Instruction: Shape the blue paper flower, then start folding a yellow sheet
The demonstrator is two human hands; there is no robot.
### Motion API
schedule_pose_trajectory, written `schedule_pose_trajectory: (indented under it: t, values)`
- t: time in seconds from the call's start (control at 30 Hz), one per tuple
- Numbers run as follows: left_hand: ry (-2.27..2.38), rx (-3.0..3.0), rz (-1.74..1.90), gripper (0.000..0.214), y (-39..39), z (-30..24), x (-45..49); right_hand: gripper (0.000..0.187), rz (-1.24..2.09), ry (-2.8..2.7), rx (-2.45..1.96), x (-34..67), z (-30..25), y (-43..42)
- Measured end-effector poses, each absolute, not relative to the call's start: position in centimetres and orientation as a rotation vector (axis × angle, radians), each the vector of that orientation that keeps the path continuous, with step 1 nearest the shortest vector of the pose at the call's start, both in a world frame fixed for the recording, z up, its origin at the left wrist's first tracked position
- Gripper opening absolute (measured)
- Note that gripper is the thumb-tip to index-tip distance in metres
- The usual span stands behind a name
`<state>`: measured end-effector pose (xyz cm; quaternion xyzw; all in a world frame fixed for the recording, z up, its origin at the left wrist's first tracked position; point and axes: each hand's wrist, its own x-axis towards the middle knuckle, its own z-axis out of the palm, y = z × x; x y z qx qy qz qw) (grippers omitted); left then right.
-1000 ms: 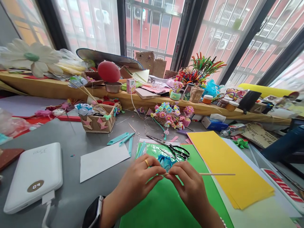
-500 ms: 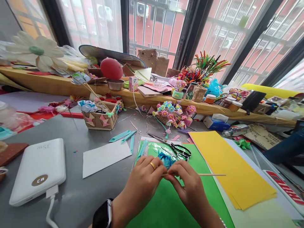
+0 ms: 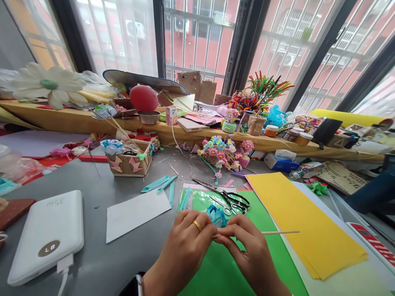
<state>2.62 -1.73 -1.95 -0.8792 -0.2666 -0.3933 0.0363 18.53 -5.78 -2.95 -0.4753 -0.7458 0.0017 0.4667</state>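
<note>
Over the green sheet (image 3: 203, 271), the fingertips of both hands meet in a pinch. A thin wooden stick (image 3: 282, 232) runs through the fingers of my right hand (image 3: 248, 244) and sticks out to the right. My left hand (image 3: 189, 242), with a gold ring, is closed at the stick's other end, which the fingers mostly cover. Just beyond the fingertips shows a blue folded-paper flower (image 3: 217, 216); whether it is joined to the stick is hidden. Black-handled scissors (image 3: 236, 200) and a smaller silver pair (image 3: 226, 209) lie right behind it.
On the left are a white power bank (image 3: 46, 234) with a cable and a white paper sheet (image 3: 135, 216). Light-blue paper strips (image 3: 159, 183) lie beyond it. Yellow paper (image 3: 302, 222) covers the right side. Farther back stand a cardboard box (image 3: 129, 162) and crocheted flowers (image 3: 220, 150).
The view has tilted slightly, so the scene sits a little lower. Both hands keep their pinch, and the stick's free end has shifted slightly right. More of the blue flower shows.
</note>
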Motion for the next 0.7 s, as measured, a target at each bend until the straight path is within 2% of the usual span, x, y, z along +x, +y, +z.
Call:
schedule_pose_trajectory:
  t: [0.13,0.27,0.43,0.7]
  values:
    - [-0.838,-2.863,-1.099,0.004,-1.4,-1.1,1.8,0.015,-0.084,-1.812,-1.159,18.5,-2.7,-5.8]
    - [-0.871,-3.041,-0.986,0.008,-1.2,-0.5,1.0,0.014,-0.129,-1.833,-1.147,18.5,-2.5,-5.8]
    - [-0.864,-3.137,-1.005,0.013,-1.2,-0.1,0.8,0.012,-0.147,-1.859,-1.137,18.5,-2.3,-5.9]
    - [-0.893,-3.073,-1.073,0.009,-1.4,-0.5,1.5,0.011,-0.22,-1.866,-1.097,18.4,-2.1,-5.9]
